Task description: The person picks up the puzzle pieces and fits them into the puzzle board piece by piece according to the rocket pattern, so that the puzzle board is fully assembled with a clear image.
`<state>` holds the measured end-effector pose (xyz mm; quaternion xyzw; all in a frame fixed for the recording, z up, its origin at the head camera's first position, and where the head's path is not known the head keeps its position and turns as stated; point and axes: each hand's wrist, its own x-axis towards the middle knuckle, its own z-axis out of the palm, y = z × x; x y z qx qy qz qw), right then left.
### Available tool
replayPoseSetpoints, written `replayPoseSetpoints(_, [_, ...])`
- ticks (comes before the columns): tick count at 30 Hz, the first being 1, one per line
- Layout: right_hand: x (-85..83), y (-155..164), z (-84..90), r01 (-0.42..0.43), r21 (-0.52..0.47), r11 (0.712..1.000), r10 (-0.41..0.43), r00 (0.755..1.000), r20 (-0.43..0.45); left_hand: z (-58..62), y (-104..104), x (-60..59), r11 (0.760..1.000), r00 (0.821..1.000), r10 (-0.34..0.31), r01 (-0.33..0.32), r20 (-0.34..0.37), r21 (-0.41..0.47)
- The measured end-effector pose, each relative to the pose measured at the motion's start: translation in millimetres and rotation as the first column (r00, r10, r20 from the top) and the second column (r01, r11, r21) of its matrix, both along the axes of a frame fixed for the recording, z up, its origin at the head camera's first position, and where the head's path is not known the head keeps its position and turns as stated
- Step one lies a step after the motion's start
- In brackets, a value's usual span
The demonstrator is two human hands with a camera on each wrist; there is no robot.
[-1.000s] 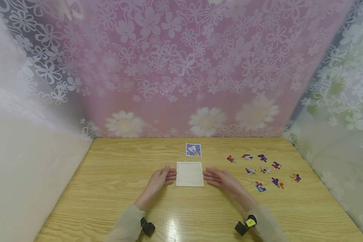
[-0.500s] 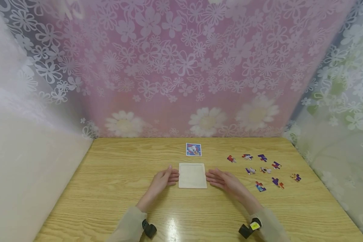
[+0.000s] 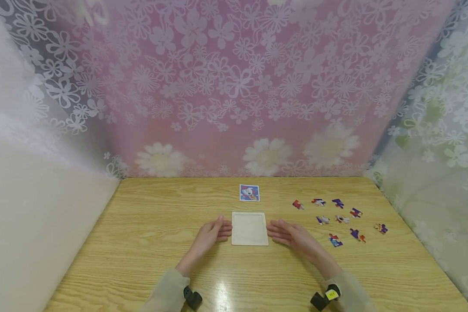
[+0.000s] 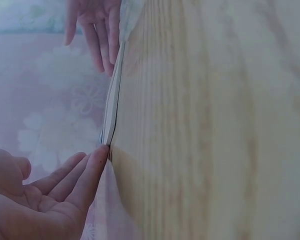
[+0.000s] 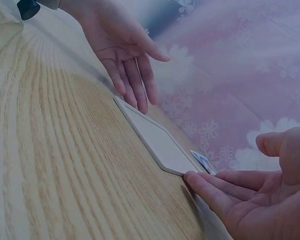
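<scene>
A pale square puzzle tray [image 3: 250,229] with a raised rim lies flat on the wooden table, nothing inside it. My left hand [image 3: 211,234] touches its left edge with nearly straight fingertips. On the opposite edge, my right hand [image 3: 292,237] does the same, palm facing inward. The right wrist view shows the tray [image 5: 155,142] between both hands, the fingertips of my right hand [image 5: 260,190] against its near corner. In the left wrist view, the fingertips of my left hand [image 4: 55,195] meet the edge of the tray [image 4: 111,107], seen almost side-on.
Behind the tray lies a small picture card [image 3: 249,193] with a cartoon figure. Several loose jigsaw pieces [image 3: 341,219] are scattered on the right of the table [image 3: 140,242]. Flowered curtain panels [image 3: 234,108] enclose the back and sides.
The tray has slid slightly right and toward me, both hands moving along with it at its edges. The card and the jigsaw pieces have stayed in place.
</scene>
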<state>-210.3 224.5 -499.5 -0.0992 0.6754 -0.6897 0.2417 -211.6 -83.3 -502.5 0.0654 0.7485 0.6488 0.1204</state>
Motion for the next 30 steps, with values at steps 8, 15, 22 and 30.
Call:
replayPoseSetpoints(8, [3.1, 0.8, 0.6, -0.007, 0.004, 1.000, 0.007, 1.000, -0.006, 0.2, 0.1, 2.7, 1.000, 1.000, -0.003, 0.003, -0.001, -0.020])
replayPoseSetpoints(15, [4.8, 1.1, 2.2, -0.005, 0.000, 1.000, 0.005, 1.000, 0.000, 0.9, 0.0, 5.3, 0.999, 1.000, -0.017, 0.016, -0.024, -0.029])
replayPoseSetpoints(22, [4.6, 1.6, 1.1, -0.011, -0.006, 1.000, 0.011, 1.000, -0.007, -0.2, -0.7, 5.7, 1.000, 1.000, -0.017, 0.017, -0.022, -0.021])
replayPoseSetpoints(30, [5.5, 1.4, 1.5, -0.014, 0.000, 1.000, 0.014, 1.000, -0.007, -1.1, -1.4, 5.7, 1.000, 0.999, -0.023, 0.022, -0.023, -0.018])
